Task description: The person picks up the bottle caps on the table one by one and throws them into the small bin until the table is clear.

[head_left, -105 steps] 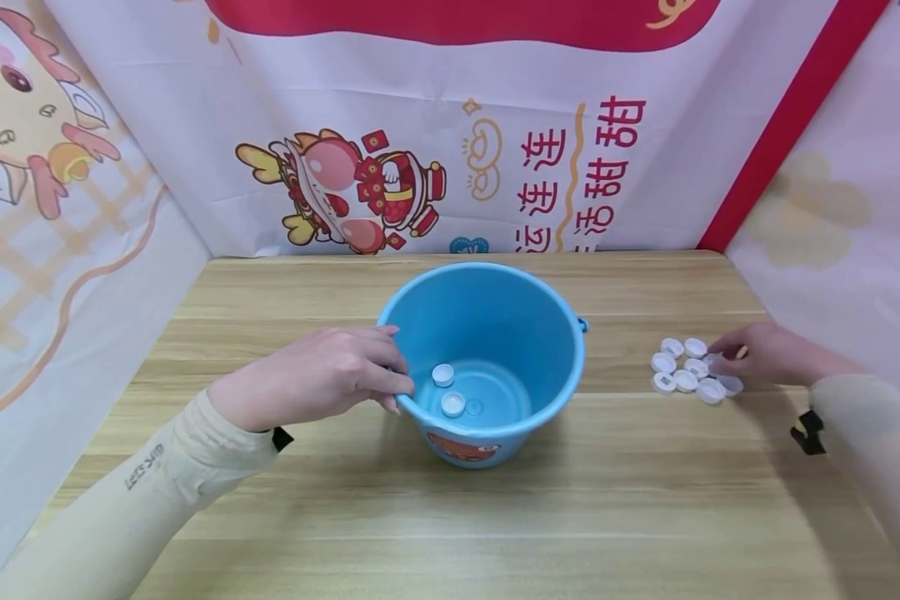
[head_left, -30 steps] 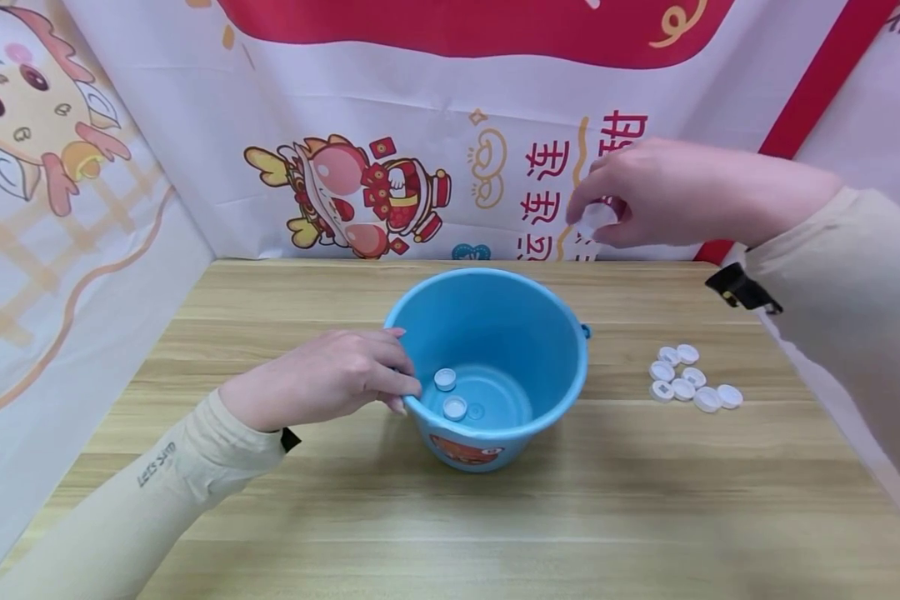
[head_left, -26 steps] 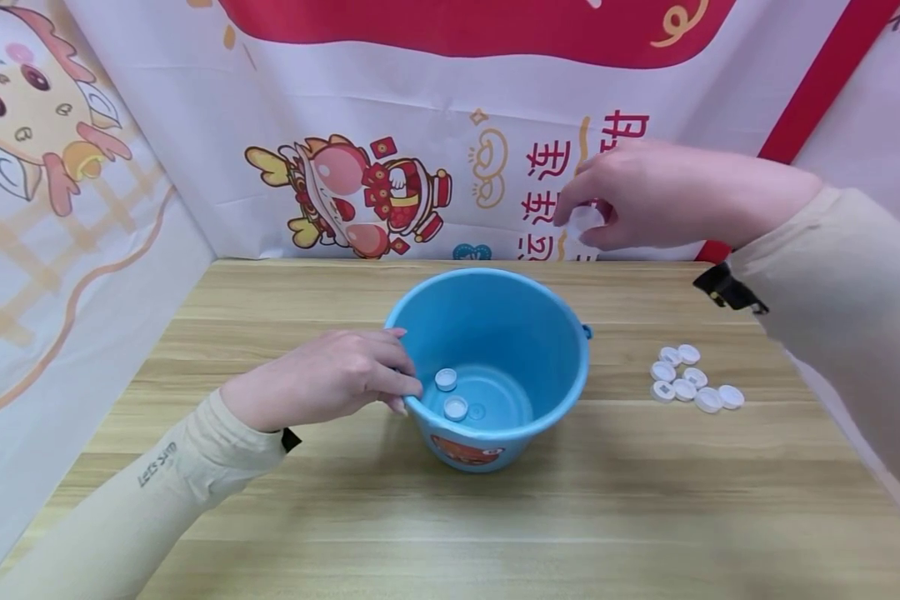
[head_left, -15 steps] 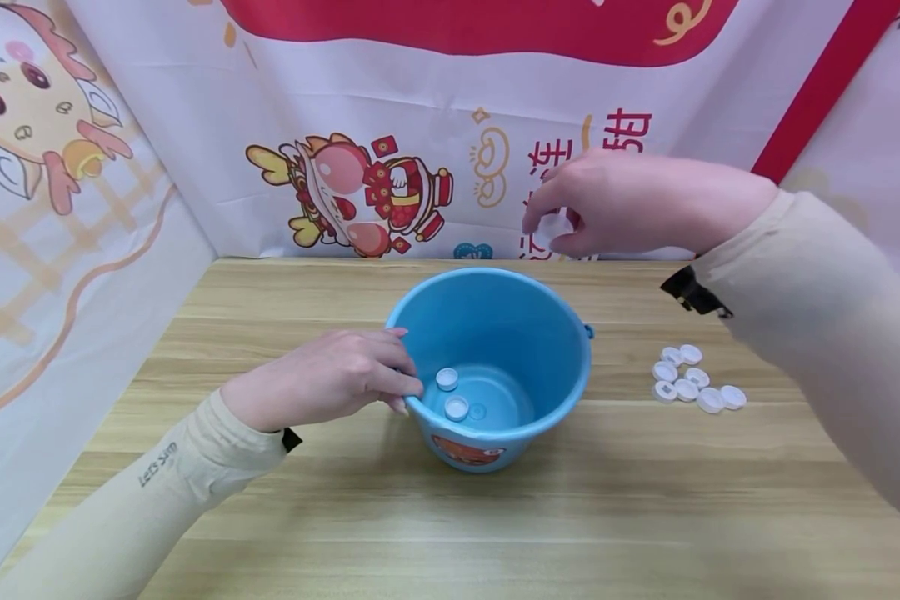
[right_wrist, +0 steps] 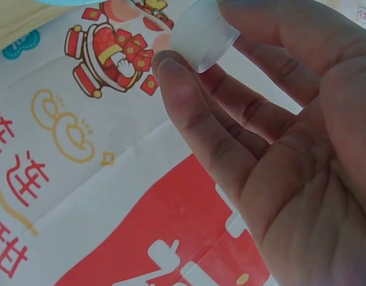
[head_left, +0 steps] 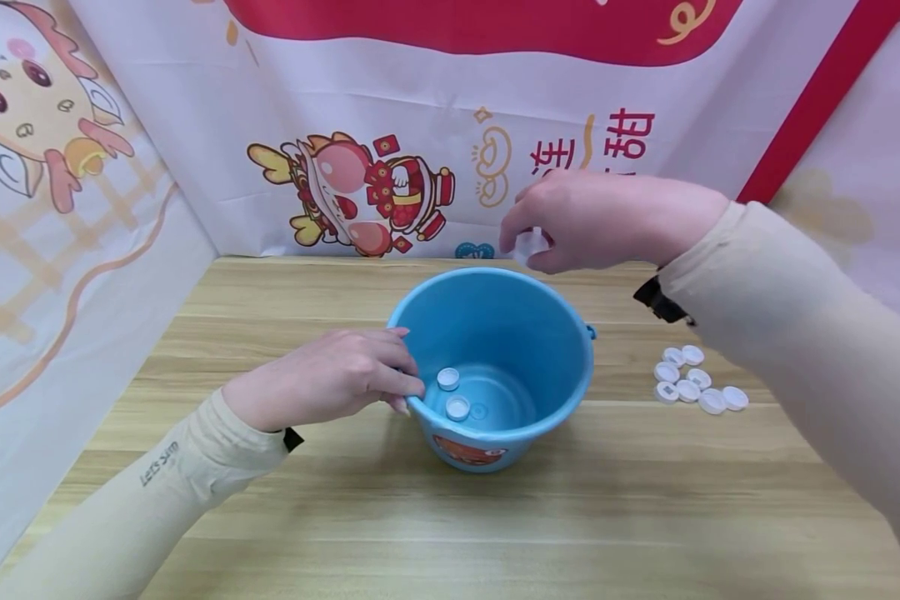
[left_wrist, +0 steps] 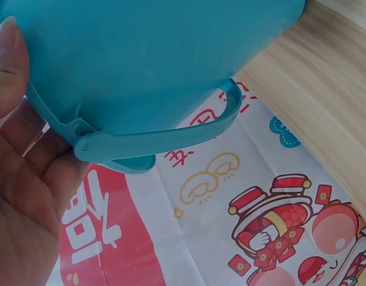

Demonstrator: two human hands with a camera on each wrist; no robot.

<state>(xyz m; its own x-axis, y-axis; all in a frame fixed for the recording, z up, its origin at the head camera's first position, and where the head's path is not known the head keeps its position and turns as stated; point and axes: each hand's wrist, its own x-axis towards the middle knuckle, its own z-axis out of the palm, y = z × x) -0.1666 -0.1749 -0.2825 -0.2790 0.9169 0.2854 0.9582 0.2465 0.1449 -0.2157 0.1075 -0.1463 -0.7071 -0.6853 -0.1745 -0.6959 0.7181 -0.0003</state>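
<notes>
A light-blue bucket (head_left: 495,321) stands upright on the wooden table. My left hand (head_left: 337,375) grips its left rim, thumb on the near side. In the left wrist view the bucket's handle (left_wrist: 165,142) hangs by that hand's fingers. Above the far edge of the bucket is my right hand (head_left: 596,221), pinching a translucent white bottle cap (right_wrist: 200,37) between thumb and fingertips. On the bucket's bottom lie two white caps, one farther back (head_left: 447,378) and the other nearer (head_left: 457,407).
Several white caps (head_left: 667,392) lie in a loose cluster on the table (head_left: 450,533), right of the bucket. A printed cloth (head_left: 390,75) hangs behind the table, with more cloth at both sides. The bucket has a small lug (head_left: 591,332) on its right rim.
My right hand has taken a cap from the cluster, lifted it and carried it left, then lower, toward the bucket. The left hand keeps its grip on the rim.
</notes>
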